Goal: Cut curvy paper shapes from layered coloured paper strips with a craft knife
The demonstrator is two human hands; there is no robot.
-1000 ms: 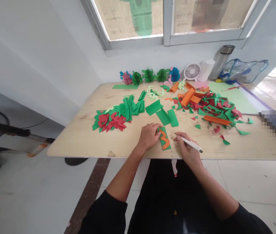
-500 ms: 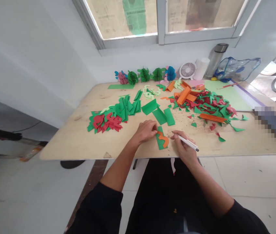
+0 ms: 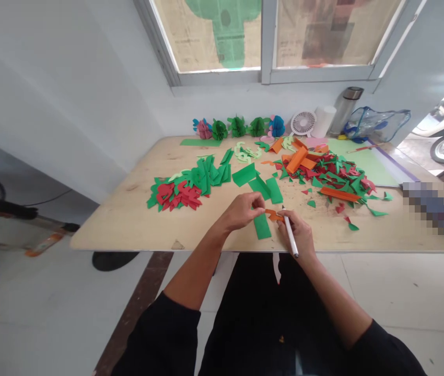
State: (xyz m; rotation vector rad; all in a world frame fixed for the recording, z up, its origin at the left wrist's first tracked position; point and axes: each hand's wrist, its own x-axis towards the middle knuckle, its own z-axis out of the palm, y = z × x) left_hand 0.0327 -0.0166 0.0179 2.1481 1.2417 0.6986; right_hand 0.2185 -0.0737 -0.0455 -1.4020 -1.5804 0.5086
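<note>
The person sits at a wooden counter and uses both hands above its near part. The left hand pinches one end of an orange paper shape between the thumb and the first finger. The right hand has its fingertips at the other end of this shape, and the same hand holds a white pen, which lies across the fingers with its dark end toward the body. The orange shape is between the two hands, near the upper part of a green paper strip that lies flat on the counter. Whether the shape touches the strip, one cannot tell.

Beyond the hands there are folded green papers. To the left of them lies a pile of green cut pieces, with red cut pieces beside it. To the right is a big heap of red and green scraps, and several folded orange papers rest at its edge. Along the wall stand five paper figures, a small white fan, a white roll, a bottle and a clear bag with blue edges.
</note>
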